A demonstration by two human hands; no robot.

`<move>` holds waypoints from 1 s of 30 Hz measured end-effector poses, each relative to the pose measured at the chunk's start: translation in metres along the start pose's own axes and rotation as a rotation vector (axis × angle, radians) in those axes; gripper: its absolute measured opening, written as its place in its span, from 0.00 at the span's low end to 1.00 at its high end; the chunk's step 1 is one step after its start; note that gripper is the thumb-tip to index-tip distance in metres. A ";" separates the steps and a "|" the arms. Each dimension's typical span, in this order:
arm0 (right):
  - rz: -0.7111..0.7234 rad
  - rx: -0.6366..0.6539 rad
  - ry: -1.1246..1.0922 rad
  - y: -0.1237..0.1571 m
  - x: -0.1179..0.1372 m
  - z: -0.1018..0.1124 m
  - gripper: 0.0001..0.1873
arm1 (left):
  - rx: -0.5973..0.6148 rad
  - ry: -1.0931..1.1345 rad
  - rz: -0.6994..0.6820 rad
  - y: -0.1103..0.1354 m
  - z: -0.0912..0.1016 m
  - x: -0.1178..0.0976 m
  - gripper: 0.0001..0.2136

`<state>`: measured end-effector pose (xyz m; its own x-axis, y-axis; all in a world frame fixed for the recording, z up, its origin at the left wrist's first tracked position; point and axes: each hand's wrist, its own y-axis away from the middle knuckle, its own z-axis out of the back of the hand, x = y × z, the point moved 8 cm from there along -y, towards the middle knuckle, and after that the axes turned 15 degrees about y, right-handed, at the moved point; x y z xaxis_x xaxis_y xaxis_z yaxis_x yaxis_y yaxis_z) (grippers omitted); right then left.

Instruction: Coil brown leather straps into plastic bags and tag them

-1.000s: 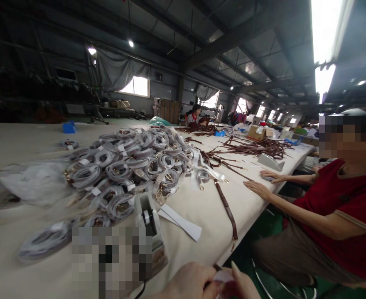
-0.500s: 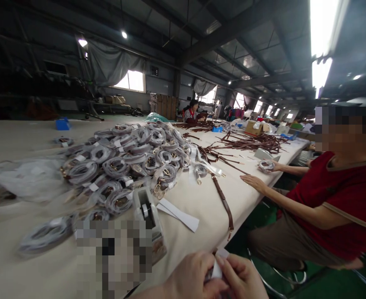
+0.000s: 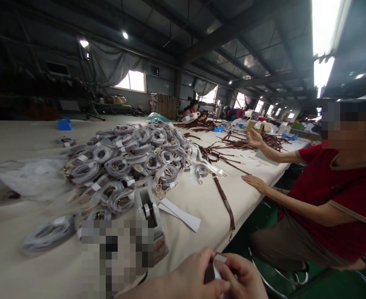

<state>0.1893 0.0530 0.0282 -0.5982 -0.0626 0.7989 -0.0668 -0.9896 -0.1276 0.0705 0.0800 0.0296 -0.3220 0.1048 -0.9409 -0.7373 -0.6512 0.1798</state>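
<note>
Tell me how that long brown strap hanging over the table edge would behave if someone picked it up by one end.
The brown strap would probably be floppy: it lies flat, bends slightly, and its end droops over the table edge. It looks thin and narrow, so likely light. The small metal clasp at its hanging end might swing and pull that end down.

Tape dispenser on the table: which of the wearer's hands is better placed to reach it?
Probably the left hand. It lies nearer the tape dispenser, which stands up and to its left. The right hand is farther off, on the other side of the small brown and white piece that both hands pinch.
</note>
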 end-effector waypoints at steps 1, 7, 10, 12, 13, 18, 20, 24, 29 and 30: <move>0.047 -0.042 0.066 0.001 0.005 0.004 0.22 | 0.018 0.012 0.028 0.000 0.000 0.001 0.18; 0.184 -0.196 0.187 0.006 0.021 0.019 0.14 | -0.079 0.034 -0.019 0.004 0.016 -0.008 0.15; 0.090 -0.210 0.143 0.005 0.011 0.023 0.14 | -0.013 0.072 -0.040 0.004 0.012 -0.009 0.16; 0.055 -0.161 0.144 0.005 0.004 0.020 0.15 | 0.022 0.130 -0.021 0.002 0.010 -0.003 0.18; 0.044 -0.135 0.150 0.005 0.002 0.019 0.16 | 0.036 0.166 -0.003 0.001 0.008 0.001 0.18; 0.002 -0.118 0.095 0.003 -0.002 0.015 0.13 | 0.086 0.496 0.089 -0.006 -0.009 0.018 0.23; 0.041 -0.147 0.062 0.002 0.002 0.016 0.11 | 0.048 0.586 0.097 -0.008 -0.012 0.019 0.23; 0.174 -0.088 0.083 -0.004 0.007 0.011 0.10 | -0.030 0.608 0.116 -0.008 -0.012 0.020 0.17; 0.176 0.152 0.133 -0.012 -0.007 0.000 0.09 | -0.029 0.468 0.256 -0.011 -0.011 0.037 0.07; 0.169 0.178 0.119 -0.012 -0.009 0.000 0.10 | -0.038 0.449 0.264 -0.012 -0.010 0.041 0.08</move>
<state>0.1952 0.0657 0.0222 -0.6793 -0.2240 0.6988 0.1776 -0.9742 -0.1395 0.0725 0.0843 -0.0140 -0.2013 -0.3941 -0.8968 -0.6405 -0.6397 0.4249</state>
